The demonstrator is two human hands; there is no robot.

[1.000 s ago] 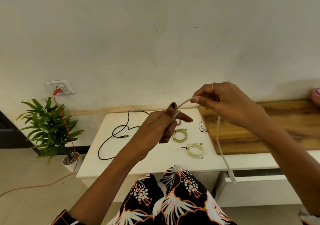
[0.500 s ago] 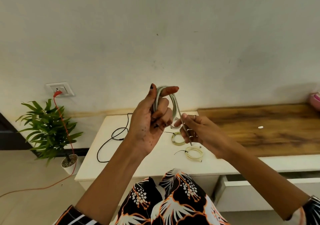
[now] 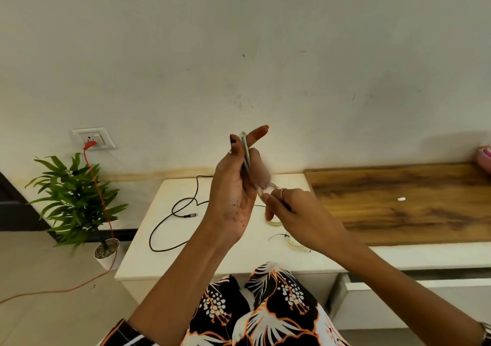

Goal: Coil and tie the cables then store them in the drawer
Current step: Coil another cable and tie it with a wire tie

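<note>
Head-worn camera looks forward and down, close over the table [image 3: 186, 260].

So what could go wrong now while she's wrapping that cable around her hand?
The grey cable is only looped over the left hand, with one finger sticking out, so the loops might slip off and uncoil. The right hand is working just above two tied coils on the white table, and could knock them. The black cable lying loose could tangle.

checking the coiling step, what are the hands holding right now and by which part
The left hand grips the grey cable, coiled into loops, at the side of the coil. The right hand pinches the coil's lower end; exactly where is blurred.
</note>
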